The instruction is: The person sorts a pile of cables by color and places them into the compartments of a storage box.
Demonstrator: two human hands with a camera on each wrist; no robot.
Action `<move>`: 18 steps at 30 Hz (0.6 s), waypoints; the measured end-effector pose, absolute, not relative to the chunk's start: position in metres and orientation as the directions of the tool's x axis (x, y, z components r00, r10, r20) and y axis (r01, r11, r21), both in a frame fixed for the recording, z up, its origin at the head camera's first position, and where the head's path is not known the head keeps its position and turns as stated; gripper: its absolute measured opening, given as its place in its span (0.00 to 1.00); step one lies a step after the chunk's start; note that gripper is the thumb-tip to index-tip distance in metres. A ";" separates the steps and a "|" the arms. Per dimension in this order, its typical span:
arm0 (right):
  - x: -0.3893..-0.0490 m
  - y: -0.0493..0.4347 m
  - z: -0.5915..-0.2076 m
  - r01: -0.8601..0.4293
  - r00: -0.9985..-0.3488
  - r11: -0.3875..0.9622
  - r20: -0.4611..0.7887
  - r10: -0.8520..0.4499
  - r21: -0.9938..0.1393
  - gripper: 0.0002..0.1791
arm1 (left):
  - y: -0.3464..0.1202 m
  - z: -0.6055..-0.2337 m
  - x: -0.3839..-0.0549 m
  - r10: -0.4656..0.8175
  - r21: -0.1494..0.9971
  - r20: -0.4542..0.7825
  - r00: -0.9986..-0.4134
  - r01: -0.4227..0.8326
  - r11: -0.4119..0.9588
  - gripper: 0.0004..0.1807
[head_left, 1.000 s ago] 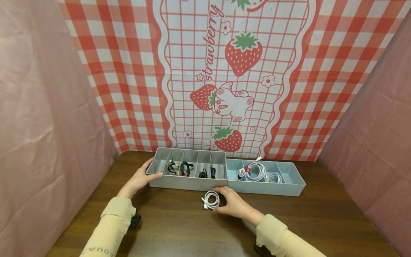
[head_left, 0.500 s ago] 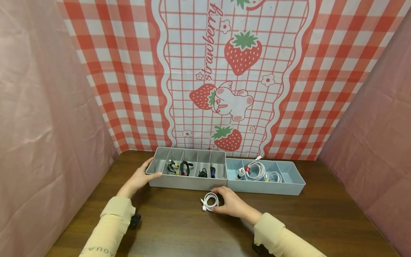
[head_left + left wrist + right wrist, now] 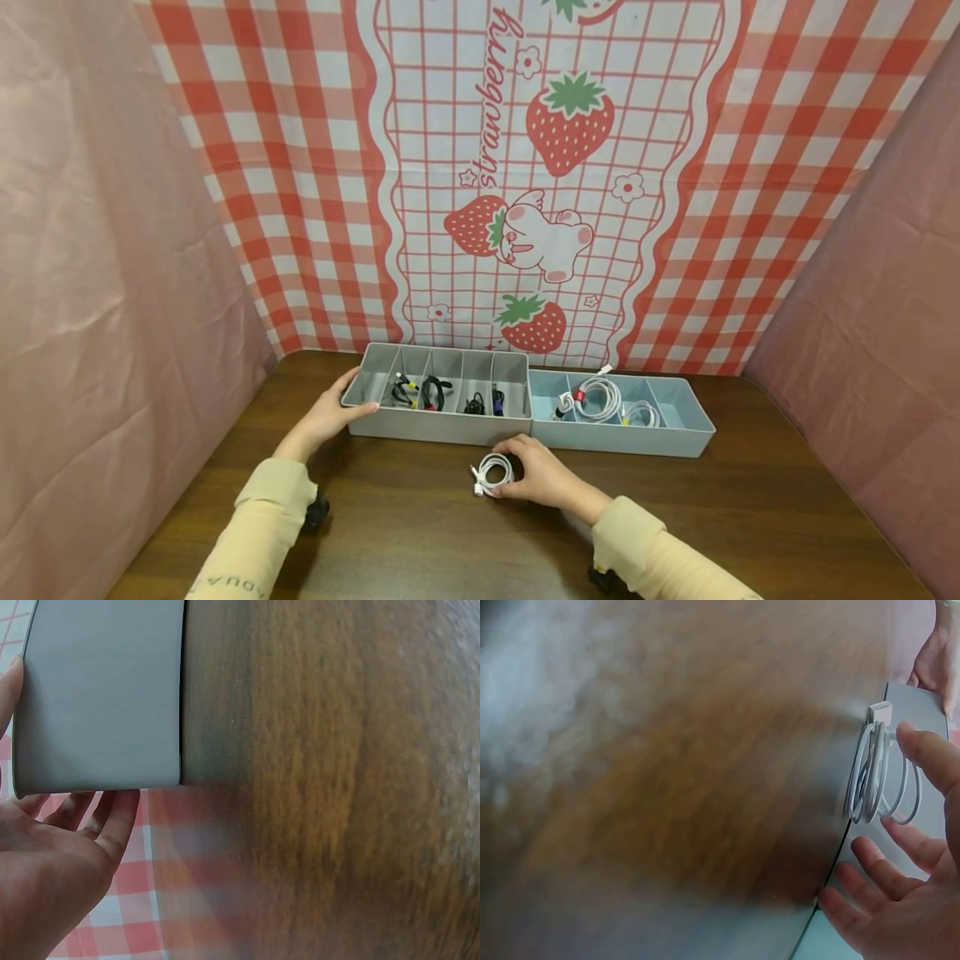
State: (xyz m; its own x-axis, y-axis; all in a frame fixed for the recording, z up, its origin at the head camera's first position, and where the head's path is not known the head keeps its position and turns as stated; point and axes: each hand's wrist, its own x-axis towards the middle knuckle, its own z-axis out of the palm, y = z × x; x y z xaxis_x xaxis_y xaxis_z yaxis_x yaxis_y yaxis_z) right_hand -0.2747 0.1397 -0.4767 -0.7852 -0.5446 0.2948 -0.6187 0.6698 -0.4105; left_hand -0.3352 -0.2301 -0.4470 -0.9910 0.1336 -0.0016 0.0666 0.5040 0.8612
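Between thumb and forefinger my right hand (image 3: pixel 543 475) holds a coiled white charging cable (image 3: pixel 482 477) at its right side, low in front of the boxes. In the right wrist view, the white cable (image 3: pixel 871 772) stands on edge, plug at the top, with the thumb near that end and a fingertip at the lower loops; the other fingers spread. My left hand (image 3: pixel 322 421) grips the left end of a grey divided box (image 3: pixel 442 427), thumb on the front rim. The left wrist view has its fingers (image 3: pixel 120 817) against the end wall of that grey box (image 3: pixel 105 697).
Several bundled black cables (image 3: pixel 433 392) lie in separate grey compartments, some with coloured ties. A light blue divided box (image 3: pixel 622 440) adjoins on the right, holding white cables (image 3: pixel 597 400), one loop rising above the rim. Behind hangs a checked strawberry cloth (image 3: pixel 315 167); pink curtains flank the wooden table (image 3: pixel 420 542).
The right hand and the coiled white cable have shifted slightly toward the near side of the table. The left hand and both boxes stay in place.
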 end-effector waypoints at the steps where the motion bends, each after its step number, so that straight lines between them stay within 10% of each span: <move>1: -0.274 0.140 -0.476 -0.618 -0.786 0.671 0.294 -0.544 -0.410 0.28 | -0.230 -0.447 -0.335 0.138 0.857 0.001 -0.990 0.071 0.510 0.49; 18: -0.266 0.146 -0.460 -0.639 -0.769 0.675 0.300 -0.565 -0.369 0.27 | -0.231 -0.447 -0.334 0.133 0.856 0.012 -0.991 0.079 0.510 0.48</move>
